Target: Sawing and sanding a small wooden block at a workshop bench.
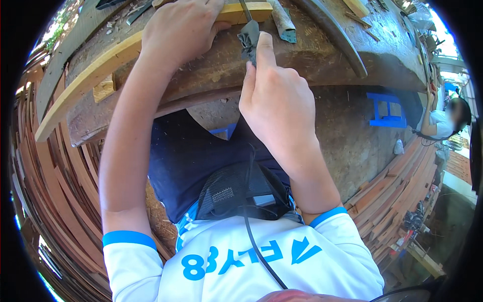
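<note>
A long pale wooden strip lies along the near edge of a thick, worn workbench. My left hand is closed over the strip, pressing it against the bench, with its fingertips partly cut off by the top of the view. In my right hand is a tool with a dark, wrapped handle, the index finger stretched along it. From the handle a thin metal shaft reaches across the strip's right end. What kind of tool it is cannot be made out.
Right of the strip lie a rolled tube and a curved dark bar. A small wood block sits under the strip. Stacked boards and more planks flank me. A blue stool and another person are at right.
</note>
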{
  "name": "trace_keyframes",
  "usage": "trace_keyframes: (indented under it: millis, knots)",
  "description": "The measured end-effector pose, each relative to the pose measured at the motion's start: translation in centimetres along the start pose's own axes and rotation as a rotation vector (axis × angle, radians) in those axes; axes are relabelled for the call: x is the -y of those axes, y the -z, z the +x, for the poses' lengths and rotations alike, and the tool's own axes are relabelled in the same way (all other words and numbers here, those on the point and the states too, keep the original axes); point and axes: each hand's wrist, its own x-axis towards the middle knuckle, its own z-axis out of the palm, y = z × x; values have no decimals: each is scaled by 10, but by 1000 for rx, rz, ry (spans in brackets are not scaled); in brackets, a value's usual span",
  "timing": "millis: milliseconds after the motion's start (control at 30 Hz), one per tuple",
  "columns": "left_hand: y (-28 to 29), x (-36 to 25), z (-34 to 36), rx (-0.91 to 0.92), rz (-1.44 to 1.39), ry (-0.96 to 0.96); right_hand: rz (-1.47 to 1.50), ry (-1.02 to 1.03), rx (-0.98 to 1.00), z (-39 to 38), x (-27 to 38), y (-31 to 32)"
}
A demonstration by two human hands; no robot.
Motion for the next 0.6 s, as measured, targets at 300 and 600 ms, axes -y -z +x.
trace_keyframes:
  millis: [300, 600]
  knots:
    - [1, 1, 1, -36, -17, -37, 93, 34, 7, -10, -8, 12]
    - [-19, 9, -1, -149, 61, -61, 153, 15, -4, -29, -16, 15]
